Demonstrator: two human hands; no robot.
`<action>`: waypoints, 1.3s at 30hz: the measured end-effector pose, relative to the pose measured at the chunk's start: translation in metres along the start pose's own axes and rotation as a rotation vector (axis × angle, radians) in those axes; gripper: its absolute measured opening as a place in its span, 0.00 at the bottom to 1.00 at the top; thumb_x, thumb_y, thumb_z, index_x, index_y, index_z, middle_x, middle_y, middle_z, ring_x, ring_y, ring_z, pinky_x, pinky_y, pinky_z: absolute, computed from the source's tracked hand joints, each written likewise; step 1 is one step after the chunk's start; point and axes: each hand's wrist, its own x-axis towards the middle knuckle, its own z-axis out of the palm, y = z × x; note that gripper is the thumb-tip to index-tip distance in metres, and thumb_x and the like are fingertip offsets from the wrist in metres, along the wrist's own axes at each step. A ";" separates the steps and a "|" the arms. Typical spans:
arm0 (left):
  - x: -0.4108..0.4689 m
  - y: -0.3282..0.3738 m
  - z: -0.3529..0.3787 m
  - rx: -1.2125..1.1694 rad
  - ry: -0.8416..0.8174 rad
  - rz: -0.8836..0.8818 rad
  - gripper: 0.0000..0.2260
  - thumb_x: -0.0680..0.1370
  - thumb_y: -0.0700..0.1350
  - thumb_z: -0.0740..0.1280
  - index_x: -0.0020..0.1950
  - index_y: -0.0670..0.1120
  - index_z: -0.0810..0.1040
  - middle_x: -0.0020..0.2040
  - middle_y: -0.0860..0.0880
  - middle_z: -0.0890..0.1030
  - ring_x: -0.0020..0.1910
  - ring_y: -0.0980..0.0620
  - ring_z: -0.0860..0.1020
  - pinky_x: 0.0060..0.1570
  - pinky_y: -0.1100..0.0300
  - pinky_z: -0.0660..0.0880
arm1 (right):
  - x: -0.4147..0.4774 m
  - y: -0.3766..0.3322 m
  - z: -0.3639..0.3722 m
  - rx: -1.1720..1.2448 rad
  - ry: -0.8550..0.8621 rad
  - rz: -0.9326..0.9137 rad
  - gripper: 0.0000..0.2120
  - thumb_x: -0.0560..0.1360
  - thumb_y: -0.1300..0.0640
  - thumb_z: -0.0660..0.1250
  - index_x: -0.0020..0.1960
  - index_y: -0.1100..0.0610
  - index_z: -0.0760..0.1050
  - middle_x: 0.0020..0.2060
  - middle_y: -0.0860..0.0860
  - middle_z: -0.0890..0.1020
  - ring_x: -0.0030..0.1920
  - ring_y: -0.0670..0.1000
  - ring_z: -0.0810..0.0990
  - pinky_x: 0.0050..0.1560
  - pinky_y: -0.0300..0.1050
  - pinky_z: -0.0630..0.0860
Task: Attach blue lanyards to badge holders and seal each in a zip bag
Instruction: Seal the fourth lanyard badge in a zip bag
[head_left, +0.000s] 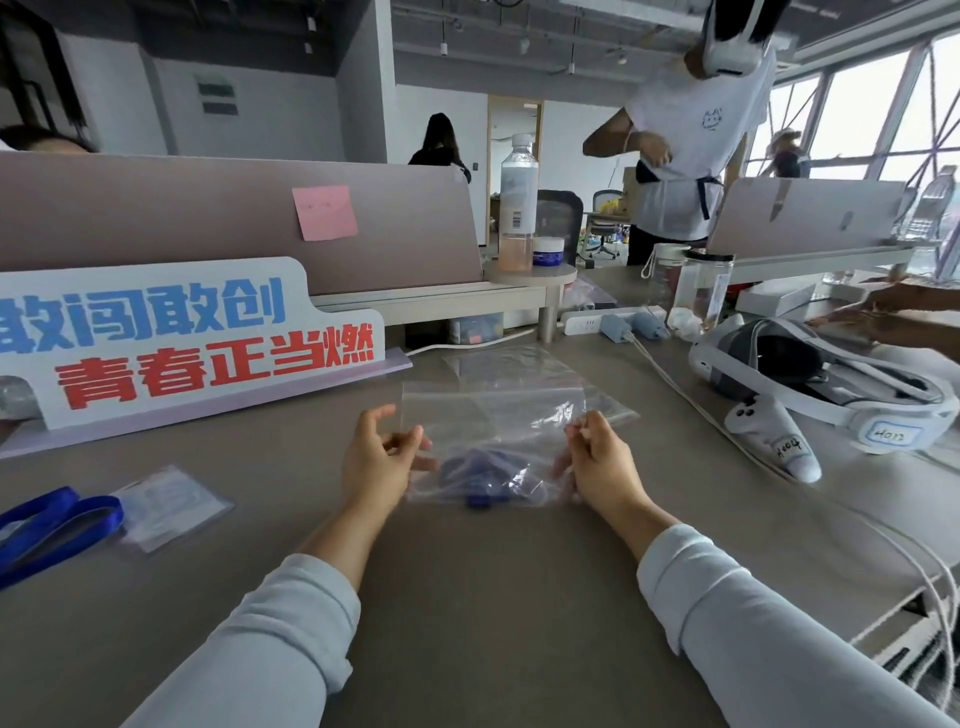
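Left hand (382, 465): fingers curled, thumb and forefinger pinching the left edge of the zip bag (493, 426).
Right hand (597, 462): fingers curled, pinching the bag's right edge; film crinkled at the fingertips.
Contents: blue lanyard (480, 475) bunched low in the bag, between the 2 sets of fingers. A badge holder inside cannot be made out through the film.
Bag mouth: far side, beyond the fingertips. Cannot tell if the zip is pressed closed.
Remaining stock: loose lanyard (52, 525) and spare badge holder (171, 506), well apart to the left of the left fingers; empty bags (511, 364) just beyond the fingertips.
Risk 1: partial seal, if the pinch skips a stretch of the zip track.
Risk 2: a lanyard fold riding up into the track and blocking closure; the bunch looks loose.
Risk 3: thin film slipping from a light pinch, dropping the bag on the table (467, 597).
Writing, sign (171, 332): blue "敢闯敢创", red "青春正当燃".
Writing, headset (810, 374): tag reads roughly "H012".
Writing, sticky note (324, 213): too faint to read.
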 end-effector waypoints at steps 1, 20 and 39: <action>0.002 0.000 0.000 0.008 0.023 -0.020 0.16 0.74 0.52 0.68 0.58 0.50 0.68 0.43 0.48 0.83 0.39 0.48 0.82 0.37 0.54 0.79 | 0.002 0.000 0.002 -0.028 0.013 0.034 0.05 0.81 0.56 0.55 0.48 0.56 0.67 0.33 0.57 0.82 0.22 0.52 0.75 0.22 0.40 0.72; 0.001 0.001 0.013 0.252 -0.003 0.236 0.12 0.78 0.40 0.63 0.61 0.48 0.70 0.44 0.52 0.82 0.38 0.53 0.77 0.44 0.60 0.75 | 0.007 0.002 0.003 -0.173 0.080 0.032 0.12 0.78 0.64 0.53 0.59 0.57 0.67 0.38 0.56 0.81 0.36 0.55 0.79 0.35 0.41 0.75; 0.022 0.014 0.017 0.819 -0.158 -0.254 0.20 0.77 0.51 0.62 0.62 0.37 0.69 0.61 0.38 0.75 0.57 0.40 0.75 0.53 0.52 0.72 | 0.003 -0.007 0.006 -0.733 0.009 0.124 0.22 0.76 0.48 0.60 0.66 0.55 0.65 0.60 0.56 0.77 0.64 0.59 0.68 0.59 0.50 0.68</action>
